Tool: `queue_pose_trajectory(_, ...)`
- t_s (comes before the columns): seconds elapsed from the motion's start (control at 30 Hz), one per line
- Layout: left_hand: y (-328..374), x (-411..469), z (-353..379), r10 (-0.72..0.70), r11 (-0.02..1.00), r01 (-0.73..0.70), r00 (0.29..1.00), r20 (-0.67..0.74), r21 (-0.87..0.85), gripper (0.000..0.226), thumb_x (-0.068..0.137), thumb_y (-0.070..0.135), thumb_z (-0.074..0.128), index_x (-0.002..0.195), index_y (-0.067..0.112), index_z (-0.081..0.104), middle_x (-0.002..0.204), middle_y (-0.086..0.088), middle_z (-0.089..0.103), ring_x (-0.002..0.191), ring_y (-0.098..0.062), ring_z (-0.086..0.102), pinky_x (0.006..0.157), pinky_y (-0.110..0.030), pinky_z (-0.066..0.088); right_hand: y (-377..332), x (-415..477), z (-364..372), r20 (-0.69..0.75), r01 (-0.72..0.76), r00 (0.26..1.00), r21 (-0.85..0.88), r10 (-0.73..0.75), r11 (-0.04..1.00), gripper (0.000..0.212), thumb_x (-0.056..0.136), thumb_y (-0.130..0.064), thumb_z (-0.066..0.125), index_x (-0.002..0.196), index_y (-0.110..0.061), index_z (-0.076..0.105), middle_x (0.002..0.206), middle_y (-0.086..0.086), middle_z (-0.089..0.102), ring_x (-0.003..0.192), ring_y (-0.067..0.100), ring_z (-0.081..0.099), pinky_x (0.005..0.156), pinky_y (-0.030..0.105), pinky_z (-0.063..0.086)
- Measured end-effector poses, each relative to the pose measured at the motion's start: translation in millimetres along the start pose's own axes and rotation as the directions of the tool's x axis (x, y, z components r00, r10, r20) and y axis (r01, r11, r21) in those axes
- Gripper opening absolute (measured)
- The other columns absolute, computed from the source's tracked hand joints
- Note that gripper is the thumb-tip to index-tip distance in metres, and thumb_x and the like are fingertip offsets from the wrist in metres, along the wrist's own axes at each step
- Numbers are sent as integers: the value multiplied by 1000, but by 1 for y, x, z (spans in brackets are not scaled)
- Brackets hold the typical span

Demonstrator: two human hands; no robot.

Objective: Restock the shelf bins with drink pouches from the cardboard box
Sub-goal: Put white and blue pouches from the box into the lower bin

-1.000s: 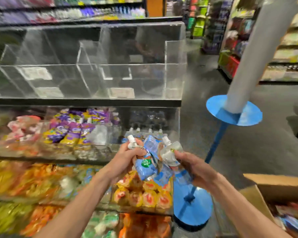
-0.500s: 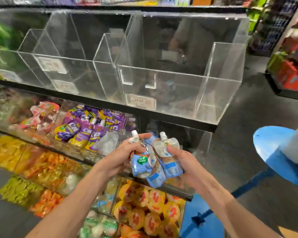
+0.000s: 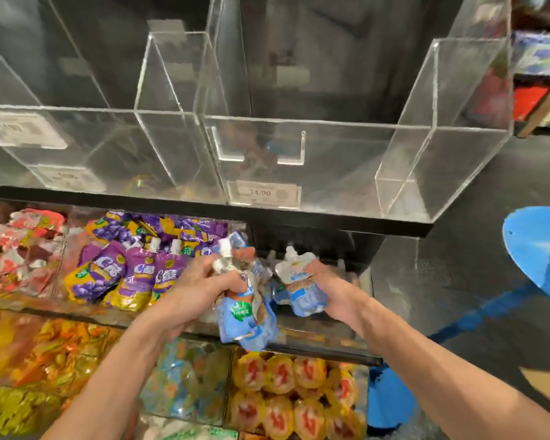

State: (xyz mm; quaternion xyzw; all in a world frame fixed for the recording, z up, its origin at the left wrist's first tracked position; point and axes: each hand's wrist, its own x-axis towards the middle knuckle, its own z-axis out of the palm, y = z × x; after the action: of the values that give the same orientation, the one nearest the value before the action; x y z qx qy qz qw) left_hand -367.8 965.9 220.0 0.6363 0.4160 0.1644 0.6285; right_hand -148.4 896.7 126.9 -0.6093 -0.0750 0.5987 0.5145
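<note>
On the far left of the middle shelf a bin of red pouches (image 3: 23,249) sits beside a full bin of purple pouches (image 3: 131,268), spouts up and leaning back in rows. That neat layering is a fair model for the bin to their right.

The left hand (image 3: 200,290) is clamped around a bunch of blue drink pouches (image 3: 245,309), gripping them near the necks so the bodies hang down in front of the shelf edge. One white cap (image 3: 224,249) pokes up above the fingers. The bunch looks crumpled and loosely gathered, so I judge that releasing it all at once would leave a tangle; feeding pouches in a few at a time, caps up and labels forward, should stack better.

The right hand (image 3: 334,293) is closed on a single blue pouch (image 3: 299,287), held upright just over the dark, nearly empty bin (image 3: 315,249) below the clear acrylic bin (image 3: 331,173) with the 14.90 price tag (image 3: 262,193). A few caps seem to show at the back of that dark bin, though blur makes this uncertain. Setting this pouch against the back first would probably keep the front free for the rest.

The cardboard box is out of view here.
</note>
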Motion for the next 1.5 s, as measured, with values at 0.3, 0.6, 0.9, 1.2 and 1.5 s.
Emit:
queue_pose_trajectory(0.3,4,3,-49,51,998,-45,980,193,-36,60,50,32,75,110,38,74,107,-6,76,100,-24,72,83,-31,58,9,62,49,-190,-47,982,-303,-12,952,25,93,3,62,75,-9,50,56,3,42,51,10,34,40,19,26)
queue_pose_trajectory(0.6,8,5,-50,53,996,-38,980,191,-86,58,54,30,76,111,42,73,107,-19,73,101,-33,70,78,-29,58,-5,82,65,-301,-44,918,-725,-259,688,30,86,-8,69,116,-9,64,114,14,65,109,27,63,82,29,54)
queue_pose_trajectory(0.9,20,5,-38,108,992,-93,974,199,-82,52,65,19,73,114,38,73,109,-13,73,102,-32,69,78,-29,58,-14,50,57,-181,60,878,-877,-443,476,23,91,-28,65,106,-13,59,102,9,62,95,30,64,80,35,50)
queue_pose_trajectory(1.2,30,13,18,268,792,-448,866,422,415,50,64,22,71,112,38,72,117,26,55,110,1,60,95,-29,51,-46,-51,0,196,-218,947,-185,254,958,86,86,-82,27,78,-6,67,57,7,62,36,12,48,33,16,32)
queue_pose_trajectory(1.5,27,32,54,218,663,-596,732,645,452,50,69,22,75,107,52,63,154,22,18,138,3,33,107,-25,39,-43,-51,-39,121,-177,980,160,159,971,17,86,-19,64,87,-3,70,84,14,71,69,22,67,49,28,56)
